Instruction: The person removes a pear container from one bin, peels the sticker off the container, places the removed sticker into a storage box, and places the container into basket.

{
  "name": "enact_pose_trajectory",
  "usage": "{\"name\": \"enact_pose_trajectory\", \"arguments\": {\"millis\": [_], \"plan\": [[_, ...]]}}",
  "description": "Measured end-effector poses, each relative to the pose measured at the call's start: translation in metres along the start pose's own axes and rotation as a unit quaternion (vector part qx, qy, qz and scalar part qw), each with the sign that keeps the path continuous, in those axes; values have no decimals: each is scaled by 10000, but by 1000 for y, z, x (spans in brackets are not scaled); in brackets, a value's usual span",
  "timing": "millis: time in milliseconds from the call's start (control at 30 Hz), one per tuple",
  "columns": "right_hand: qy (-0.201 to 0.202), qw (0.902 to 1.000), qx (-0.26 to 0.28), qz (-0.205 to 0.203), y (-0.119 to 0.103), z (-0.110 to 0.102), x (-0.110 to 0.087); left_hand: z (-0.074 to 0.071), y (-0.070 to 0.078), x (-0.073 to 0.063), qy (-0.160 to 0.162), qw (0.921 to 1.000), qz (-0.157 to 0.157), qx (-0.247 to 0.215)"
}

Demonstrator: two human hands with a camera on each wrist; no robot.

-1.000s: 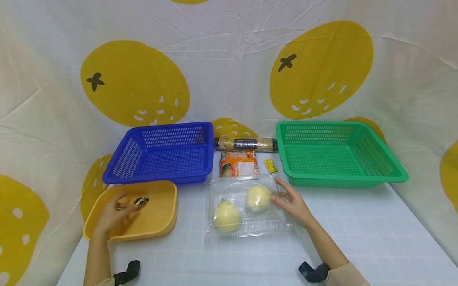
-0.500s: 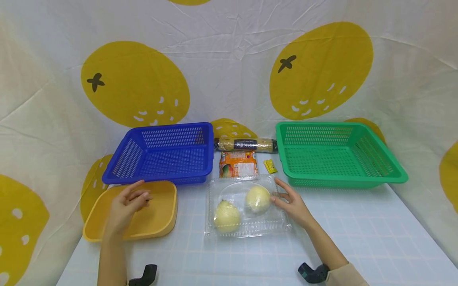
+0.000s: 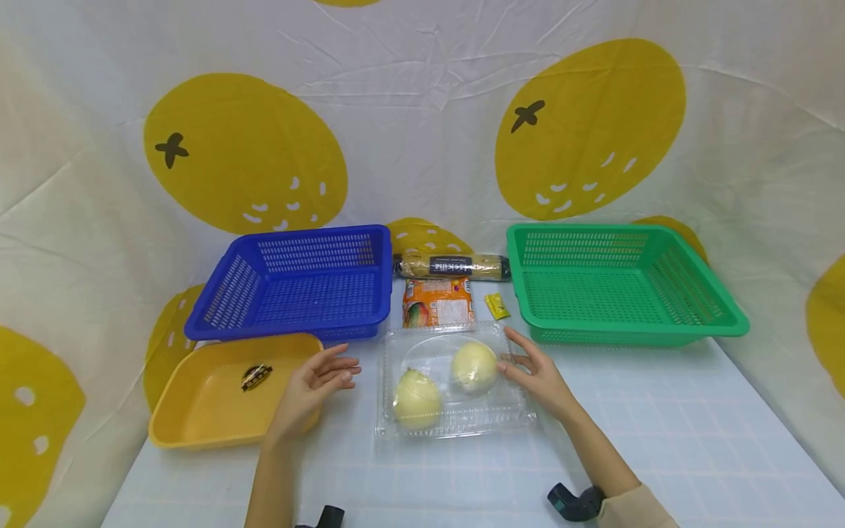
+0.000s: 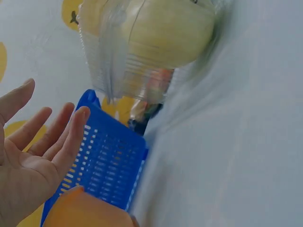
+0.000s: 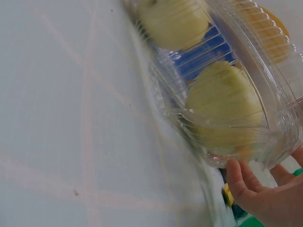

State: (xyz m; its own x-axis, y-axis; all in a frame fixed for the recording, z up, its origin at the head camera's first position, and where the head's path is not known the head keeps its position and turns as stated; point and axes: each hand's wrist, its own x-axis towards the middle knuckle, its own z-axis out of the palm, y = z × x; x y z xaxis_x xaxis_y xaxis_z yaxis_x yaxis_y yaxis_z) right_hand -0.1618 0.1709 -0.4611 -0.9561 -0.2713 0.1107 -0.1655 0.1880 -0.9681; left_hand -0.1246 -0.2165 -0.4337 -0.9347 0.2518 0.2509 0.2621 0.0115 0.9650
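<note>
My left hand (image 3: 317, 385) hangs over the right rim of the yellow tray (image 3: 191, 411), fingers loosely extended and nothing in them. In the tray lies a small black-and-gold wrapped packet (image 3: 256, 377). A clear plastic clamshell box (image 3: 455, 422) stands in the middle of the table, holding two pale yellow-green round fruits (image 3: 417, 400), perhaps pears. My right hand (image 3: 541, 378) touches the box's right side with its fingers extended. The right wrist view shows its fingertips against the end of the box (image 5: 279, 113). The left wrist view has the left palm (image 4: 38, 165) turned up.
Behind the tray is a blue mesh basket (image 3: 297, 293); a green one (image 3: 620, 293) stands at the back right. Between them lie a long pasta-like packet (image 3: 452, 267), an orange packet (image 3: 438, 301) and a small yellow sachet (image 3: 496, 306).
My left hand has let go of the small wrapped packet in the yellow tray and moved right, toward the clear box. The right hand stays at the box's side.
</note>
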Motion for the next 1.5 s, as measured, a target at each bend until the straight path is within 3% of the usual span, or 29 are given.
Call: {"name": "enact_pose_trajectory", "arguments": {"millis": [267, 567, 833, 1267, 1500], "plan": [[-8, 10000, -6, 20, -1, 1, 0, 21, -10, 11, 95, 9980, -490, 396], [-1, 10000, -44, -18, 2, 0, 0, 41, -13, 22, -104, 9951, -980, 94], [1, 10000, 28, -64, 3, 0, 0, 50, -15, 25, -193, 9942, -1009, 311], [-56, 9999, 104, -119, 4, 0, 1, 49, -29, 20, -138, 9950, -952, 269], [-229, 9993, 162, -252, 5, -4, -1, 48, -29, 19, -185, 9931, -1121, 282]]}}
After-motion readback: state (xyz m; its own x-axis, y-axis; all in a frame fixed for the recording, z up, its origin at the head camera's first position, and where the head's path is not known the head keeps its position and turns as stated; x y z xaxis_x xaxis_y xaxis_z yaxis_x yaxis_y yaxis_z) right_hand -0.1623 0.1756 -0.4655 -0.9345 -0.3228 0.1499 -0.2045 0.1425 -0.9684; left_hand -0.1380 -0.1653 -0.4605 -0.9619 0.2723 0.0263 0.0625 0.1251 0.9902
